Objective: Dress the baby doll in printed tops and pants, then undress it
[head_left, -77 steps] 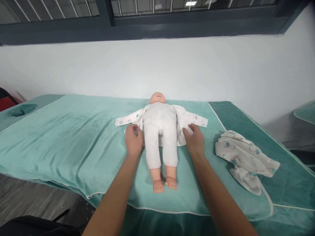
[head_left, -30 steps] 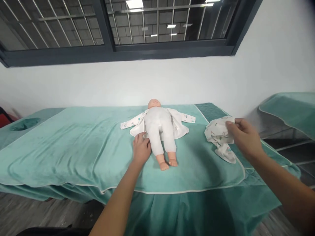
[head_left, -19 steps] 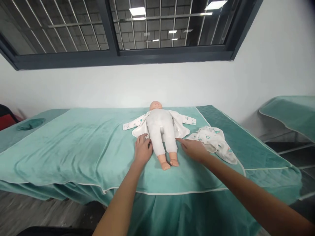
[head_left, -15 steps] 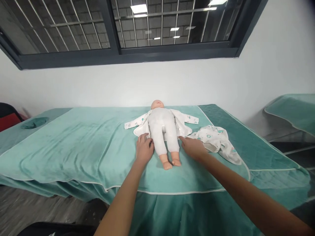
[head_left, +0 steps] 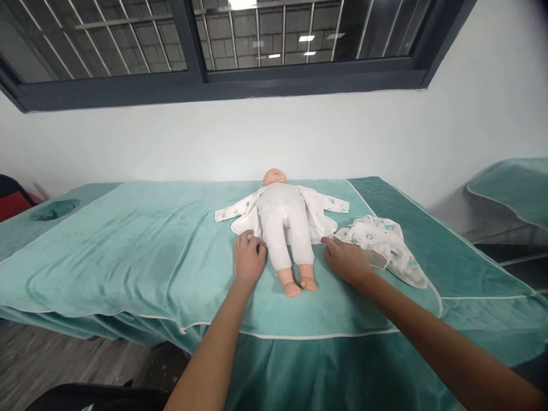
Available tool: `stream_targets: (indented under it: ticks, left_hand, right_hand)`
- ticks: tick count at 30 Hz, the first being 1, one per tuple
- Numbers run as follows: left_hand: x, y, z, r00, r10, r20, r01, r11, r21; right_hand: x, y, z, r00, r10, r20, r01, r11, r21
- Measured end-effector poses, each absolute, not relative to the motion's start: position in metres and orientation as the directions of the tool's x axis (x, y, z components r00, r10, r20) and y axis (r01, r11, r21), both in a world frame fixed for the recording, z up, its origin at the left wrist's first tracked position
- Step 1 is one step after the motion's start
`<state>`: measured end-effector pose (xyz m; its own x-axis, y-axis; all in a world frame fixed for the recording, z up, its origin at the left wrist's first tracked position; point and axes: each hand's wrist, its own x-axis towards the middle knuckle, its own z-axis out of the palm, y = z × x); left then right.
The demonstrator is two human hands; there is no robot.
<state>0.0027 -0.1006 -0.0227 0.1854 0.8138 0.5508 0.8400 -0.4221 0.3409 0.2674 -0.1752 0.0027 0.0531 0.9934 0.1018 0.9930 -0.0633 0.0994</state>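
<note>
A baby doll point(head_left: 283, 208) lies on its back with its bare feet toward me, its body and legs in white. An open white baby shirt point(head_left: 317, 214) with a small green print is spread under it, the sleeves out to both sides. My left hand point(head_left: 249, 260) is closed at the shirt's lower left hem, beside the doll's leg. On the other side, my right hand point(head_left: 347, 261) pinches the lower right hem. Just beyond my right hand lies a crumpled printed white baby garment point(head_left: 385, 245).
A green velvety sheet point(head_left: 128, 245) with white piping covers the bed, with darker green cover point(head_left: 436, 257) at the right. Behind stand a white wall point(head_left: 171, 142) and a barred window point(head_left: 265, 43). Another green-covered surface point(head_left: 514, 185) is at far right.
My right hand has moved a little to the right, and the right shirt hem is spread wider. My left hand stays at the left hem. The view has shifted slightly.
</note>
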Motion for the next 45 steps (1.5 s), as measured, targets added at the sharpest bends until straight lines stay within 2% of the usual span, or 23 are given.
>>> stream_targets:
  ticks: [8, 16, 20, 23, 25, 27, 30, 33, 34, 36, 38, 40, 42, 45]
  left_hand:
    - [0.004, -0.102, -0.021, 0.191, 0.822, 0.537, 0.861, -0.402, 0.311]
    - [0.006, -0.103, -0.021, 0.063, 0.849, 0.524, 0.906, -0.269, 0.326]
    - [0.006, -0.102, -0.020, 0.118, 0.852, 0.510, 0.911, -0.297, 0.286]
    - [0.008, -0.103, -0.020, 0.127, 0.856, 0.501, 0.907, -0.305, 0.291]
    - [0.008, -0.103, -0.020, 0.091, 0.861, 0.500, 0.882, -0.303, 0.361]
    - [0.007, -0.099, -0.019, 0.007, 0.883, 0.470, 0.791, -0.293, 0.538]
    - [0.007, -0.091, -0.007, -0.155, 0.916, 0.369, 0.571, -0.222, 0.790]
    - [0.016, -0.094, 0.028, -0.212, 0.915, 0.343, 0.460, -0.217, 0.861]
    - [0.021, -0.101, 0.045, -0.179, 0.918, 0.353, 0.420, -0.253, 0.872]
    - [0.034, -0.120, 0.085, 0.058, 0.930, 0.362, 0.163, -0.367, 0.916]
    - [0.047, -0.143, 0.123, 0.333, 0.857, 0.392, -0.025, -0.408, 0.913]
    - [0.056, -0.161, 0.151, 0.464, 0.771, 0.437, -0.129, -0.429, 0.894]
    - [0.061, -0.168, 0.167, 0.429, 0.765, 0.481, -0.127, -0.476, 0.870]
    - [0.057, -0.160, 0.173, 0.186, 0.826, 0.532, -0.069, -0.529, 0.846]
  right_hand:
    - [0.271, -0.169, 0.011, 0.159, 0.987, 0.030, 0.986, -0.160, 0.051]
    - [0.276, -0.176, 0.013, 0.195, 0.980, 0.028, 0.981, -0.194, -0.019]
    - [0.287, -0.178, 0.008, 0.211, 0.977, -0.008, 0.964, -0.210, -0.162]
    - [0.298, -0.181, 0.009, 0.181, 0.983, -0.025, 0.900, -0.176, -0.398]
    - [0.304, -0.185, 0.019, 0.141, 0.990, -0.017, 0.809, -0.125, -0.574]
    - [0.307, -0.192, 0.039, 0.104, 0.995, -0.011, 0.705, -0.081, -0.704]
    - [0.306, -0.206, 0.082, 0.058, 0.998, -0.001, 0.569, -0.034, -0.822]
    - [0.297, -0.216, 0.127, 0.019, 0.997, 0.075, 0.436, 0.059, -0.898]
    - [0.292, -0.217, 0.141, -0.001, 0.993, 0.115, 0.394, 0.106, -0.913]
    - [0.278, -0.215, 0.165, -0.042, 0.973, 0.227, 0.325, 0.228, -0.918]
    - [0.259, -0.209, 0.185, -0.081, 0.930, 0.358, 0.283, 0.366, -0.887]
    - [0.240, -0.201, 0.199, -0.119, 0.876, 0.468, 0.267, 0.482, -0.835]
    - [0.223, -0.194, 0.207, -0.141, 0.821, 0.554, 0.286, 0.569, -0.771]
    - [0.206, -0.188, 0.209, -0.163, 0.740, 0.653, 0.368, 0.660, -0.656]
